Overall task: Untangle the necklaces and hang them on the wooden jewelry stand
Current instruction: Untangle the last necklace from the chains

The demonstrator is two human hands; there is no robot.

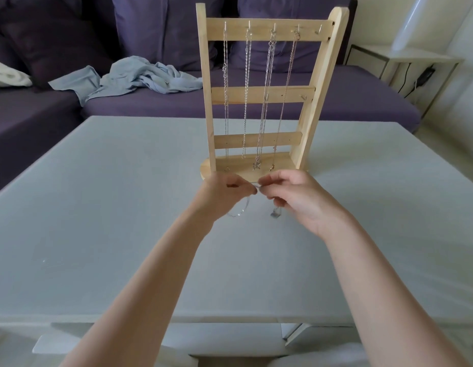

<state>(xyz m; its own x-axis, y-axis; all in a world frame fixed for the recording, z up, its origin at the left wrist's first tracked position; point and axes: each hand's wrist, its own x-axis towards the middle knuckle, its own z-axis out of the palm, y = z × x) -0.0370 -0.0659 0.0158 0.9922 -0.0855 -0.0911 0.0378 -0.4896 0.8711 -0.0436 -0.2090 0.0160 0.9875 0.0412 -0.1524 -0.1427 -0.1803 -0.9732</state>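
Reading the scene from the left, the wooden jewelry stand (259,102) rises upright at the far middle of the pale table (97,207), and four necklaces already hang from hooks on its top bar: a first chain (225,102) at the left, a second chain (246,102) beside it, a third chain (265,102) ending in a small butterfly-like pendant near the base, and a fourth chain (285,102) further right. The last hook (319,29) at the right end of that bar looks bare. Just in front of the stand's base, the left hand (224,192) and the right hand (291,192) meet fingertip to fingertip, each pinching a fine last necklace (239,211) between curled fingers; its loop droops below the left hand and a small pendant dangles below the right. Whether a knot remains or a clasp is being worked is too small to tell. As a judgement, most of the task looks done: this one chain appears to be all that is left, and it probably belongs on the free hook.
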